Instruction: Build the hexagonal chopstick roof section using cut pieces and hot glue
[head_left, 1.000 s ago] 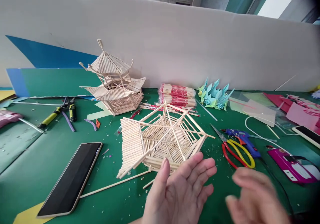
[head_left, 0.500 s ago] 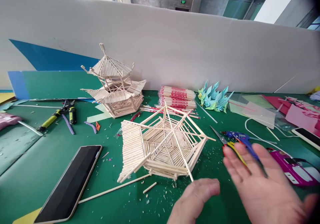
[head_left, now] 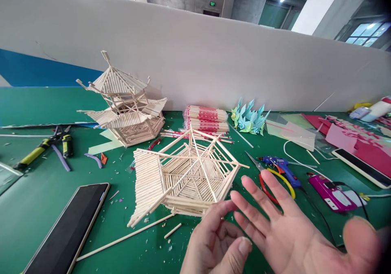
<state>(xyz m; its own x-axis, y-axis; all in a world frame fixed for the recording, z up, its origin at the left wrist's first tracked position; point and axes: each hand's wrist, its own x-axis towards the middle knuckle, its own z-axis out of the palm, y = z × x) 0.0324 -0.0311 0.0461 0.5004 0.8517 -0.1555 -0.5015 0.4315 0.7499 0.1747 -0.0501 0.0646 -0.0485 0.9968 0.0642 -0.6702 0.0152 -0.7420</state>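
Note:
In front of me stands a six-sided wooden-stick frame [head_left: 198, 176], with one roof panel of closely laid sticks [head_left: 149, 180] sloping out at its left. My left hand [head_left: 216, 239] is at the frame's near right edge, its fingers loosely bent and the thumb apart, with nothing visible in it. To its right my right hand [head_left: 293, 229] is palm up with the fingers spread, holding nothing. Its fingertips are close to the left hand's index finger. Beyond it lie scissors [head_left: 271, 184] with red and yellow handles, partly hidden, and a blue glue gun [head_left: 281, 168].
A finished stick pagoda [head_left: 122, 102] stands at the back left, beside bundled sticks [head_left: 206, 117] and folded-paper leaves [head_left: 250, 117]. A phone [head_left: 67, 229], pliers [head_left: 45, 147] and loose sticks [head_left: 125, 238] lie leftward. At right are a magenta device [head_left: 331, 192] and another phone [head_left: 363, 168].
The camera view has swung to the right. My right hand has moved left, close to my left hand, which has turned so its bent fingers and thumb show.

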